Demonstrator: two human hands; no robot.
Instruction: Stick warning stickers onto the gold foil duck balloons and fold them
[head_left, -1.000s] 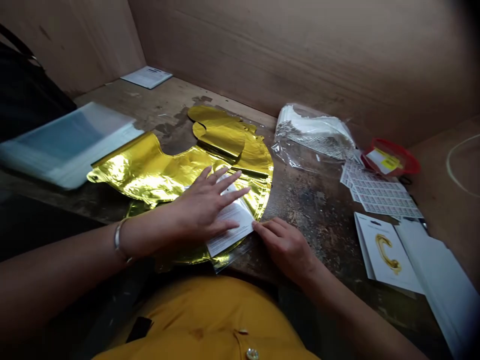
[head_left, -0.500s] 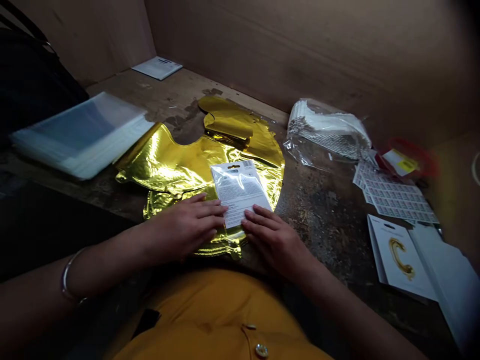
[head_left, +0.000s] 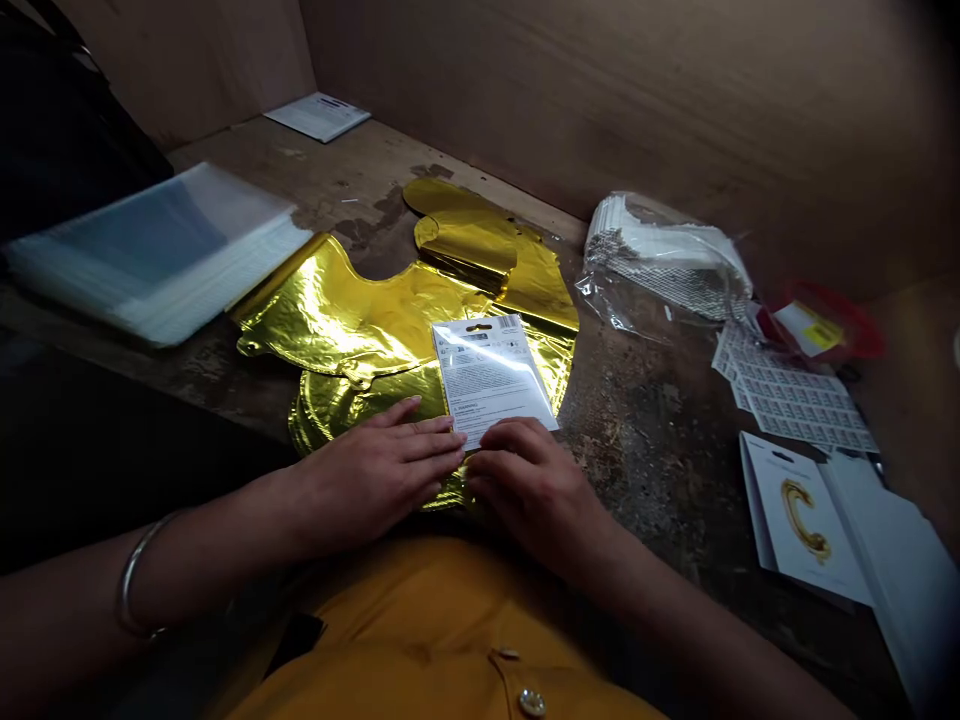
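A clear packet with a white printed card (head_left: 491, 375) lies on top of flat gold foil balloons (head_left: 352, 320) on the worn wooden table (head_left: 645, 420). My left hand (head_left: 375, 470) lies flat with fingers stretched, its tips touching the packet's lower left edge. My right hand (head_left: 532, 480) has its fingers curled at the packet's bottom edge, pressing on it. A bangle sits on my left wrist.
A stack of clear plastic bags (head_left: 150, 250) lies at the left. At the right are a bag of white cards (head_left: 660, 255), sticker sheets (head_left: 787, 395), a card with a gold letter (head_left: 802, 520), a red dish (head_left: 825, 320). Cardboard walls enclose the table.
My left hand slid off the packet to its lower left edge, uncovering the card. My right hand moved in to the bottom edge and curled. The packet now lies straight.
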